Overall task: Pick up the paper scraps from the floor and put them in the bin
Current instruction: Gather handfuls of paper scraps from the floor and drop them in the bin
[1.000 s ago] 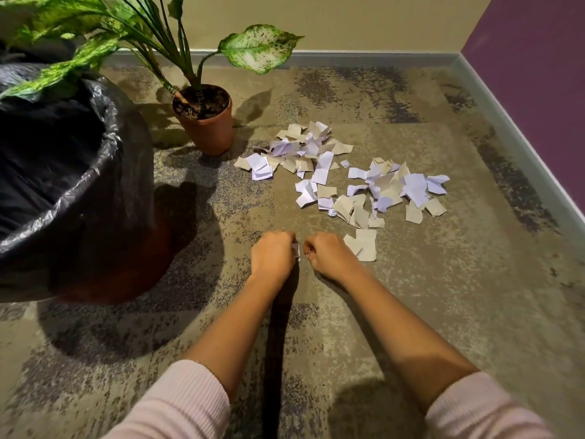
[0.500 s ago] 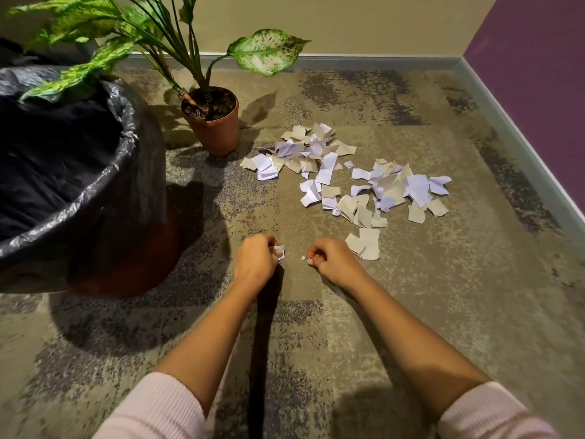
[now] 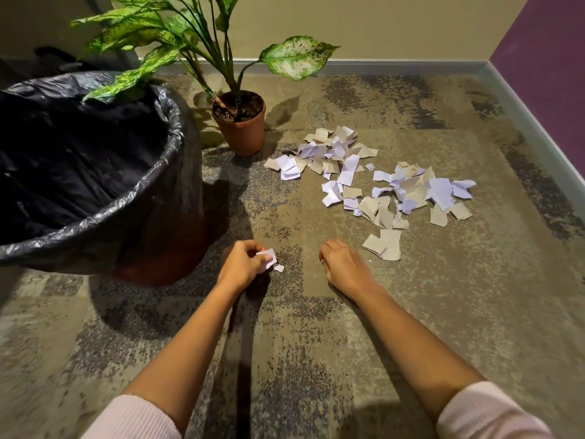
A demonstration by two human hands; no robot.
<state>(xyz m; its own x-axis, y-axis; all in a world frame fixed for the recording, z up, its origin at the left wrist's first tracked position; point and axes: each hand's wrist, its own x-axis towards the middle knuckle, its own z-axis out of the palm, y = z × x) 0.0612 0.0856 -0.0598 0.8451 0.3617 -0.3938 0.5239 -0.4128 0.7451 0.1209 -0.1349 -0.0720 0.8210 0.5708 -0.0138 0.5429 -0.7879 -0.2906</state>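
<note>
Her left hand has drifted toward the bin at nine o'clock, pinching white scraps; right hand curls, contents untellable.

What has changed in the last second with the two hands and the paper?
The hands, first touching, moved apart. The left hand drew left toward the bin, keeping its grip on a white scrap. The right hand stayed closed near the brown scraps; whether it holds anything is hidden. The pile and plant pot did not move.
</note>
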